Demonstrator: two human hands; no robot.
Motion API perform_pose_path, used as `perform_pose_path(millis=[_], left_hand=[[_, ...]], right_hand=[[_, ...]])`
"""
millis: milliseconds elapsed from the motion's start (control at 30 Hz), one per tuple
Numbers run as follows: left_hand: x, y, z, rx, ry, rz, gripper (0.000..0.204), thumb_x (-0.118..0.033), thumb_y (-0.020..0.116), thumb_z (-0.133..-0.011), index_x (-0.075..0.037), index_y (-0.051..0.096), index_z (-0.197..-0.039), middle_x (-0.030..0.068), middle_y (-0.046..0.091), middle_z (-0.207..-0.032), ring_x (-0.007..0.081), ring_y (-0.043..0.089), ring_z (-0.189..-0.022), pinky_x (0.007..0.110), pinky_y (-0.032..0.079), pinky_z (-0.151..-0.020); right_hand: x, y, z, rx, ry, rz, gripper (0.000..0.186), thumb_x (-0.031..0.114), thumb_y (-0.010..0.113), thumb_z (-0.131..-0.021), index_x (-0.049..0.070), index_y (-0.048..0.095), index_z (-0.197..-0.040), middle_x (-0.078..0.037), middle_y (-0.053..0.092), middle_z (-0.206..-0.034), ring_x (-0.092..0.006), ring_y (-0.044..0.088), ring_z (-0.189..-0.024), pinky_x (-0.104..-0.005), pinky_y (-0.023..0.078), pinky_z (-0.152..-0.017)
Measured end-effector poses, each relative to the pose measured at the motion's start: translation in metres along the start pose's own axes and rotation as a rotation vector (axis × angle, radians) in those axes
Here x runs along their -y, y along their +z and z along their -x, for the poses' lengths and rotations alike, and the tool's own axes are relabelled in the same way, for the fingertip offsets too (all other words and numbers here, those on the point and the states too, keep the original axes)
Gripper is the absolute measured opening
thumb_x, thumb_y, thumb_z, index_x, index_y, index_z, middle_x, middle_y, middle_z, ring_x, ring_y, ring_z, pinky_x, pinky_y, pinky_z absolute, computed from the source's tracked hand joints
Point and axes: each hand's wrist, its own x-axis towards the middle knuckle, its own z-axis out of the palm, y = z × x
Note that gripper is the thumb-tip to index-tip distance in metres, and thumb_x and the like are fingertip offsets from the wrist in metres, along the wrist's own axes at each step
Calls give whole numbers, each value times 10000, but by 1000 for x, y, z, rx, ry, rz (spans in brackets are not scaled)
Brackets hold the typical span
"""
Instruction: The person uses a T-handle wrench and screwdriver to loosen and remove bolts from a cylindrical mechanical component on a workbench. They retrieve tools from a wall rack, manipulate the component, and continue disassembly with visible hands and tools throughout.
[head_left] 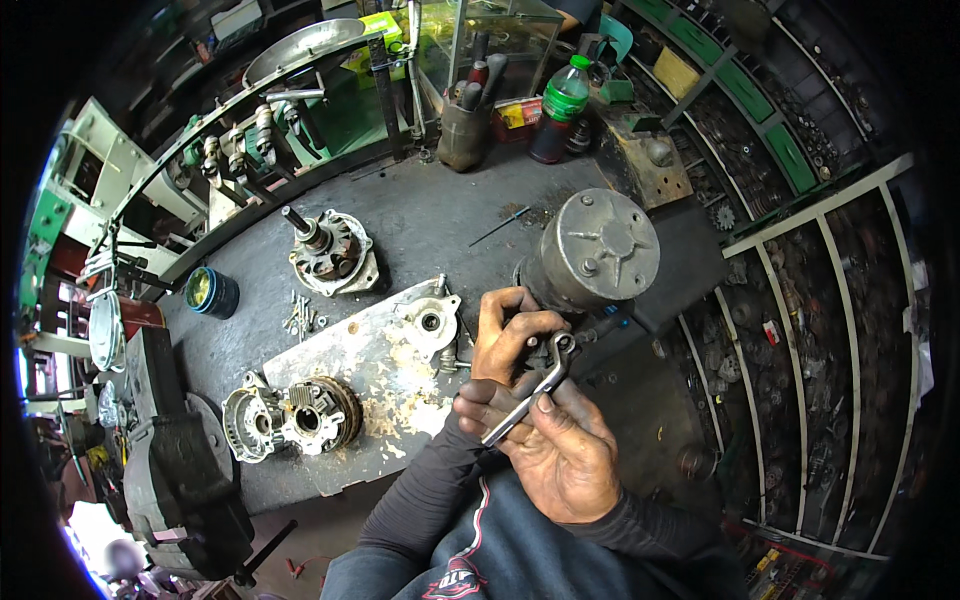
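My right hand is closed round the shaft of a box-end wrench, thumb pressed on it. The wrench slants up to the right, its ring end beside the fingers of my left hand. Those fingers are curled at the lower side of a grey cylindrical motor housing; what they grip, if anything, is hidden. The motor stands at the bench's right edge, its ribbed end cap facing up. Left of my hands, a round-holed metal end cover lies on a worn plate.
On the bench stand a rotor in its housing, a small blue tub, loose bolts and opened metal castings. A thin rod lies farther back. Behind are a green-topped bottle and tool holder. A vise is at left.
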Motion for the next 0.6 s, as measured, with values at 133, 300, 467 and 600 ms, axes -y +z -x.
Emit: perform_pose_path(millis=[133,300,467,600], left_hand=[[1,-2,-1,27,4,19,390,-129,784,-737,-70,662,-1103,144,506,-1147,288,536,-1083,428,460,-937],[7,-5,-4,70,90,-23,516,-97,813,-646,-50,659,-1136,168,522,-1136,331,532,-1086,454,454,-960],[6,-5,-6,61,103,-22,544,-8,825,-637,-57,645,-1148,169,528,-1136,327,541,-1080,425,471,-938],[5,-3,-6,45,41,7,513,-77,850,-647,-95,685,-1133,156,528,-1116,332,554,-1067,442,467,-926]], right_hand=[[2,-9,8,9,37,63,252,150,448,-1094,4,536,-1280,-299,643,-1255,-437,649,-1204,-567,517,-1063],[65,3,-2,36,264,30,268,213,590,-1044,-37,599,-1140,-102,609,-792,-147,542,-642,-324,454,-590],[162,-20,-54,258,426,1158,363,349,627,-1028,-11,675,-1038,14,551,-719,-66,449,-620,-252,345,-551],[145,-44,-24,226,265,907,382,367,629,-1021,-9,645,-1087,-63,616,-750,-132,568,-662,-253,417,-598]])
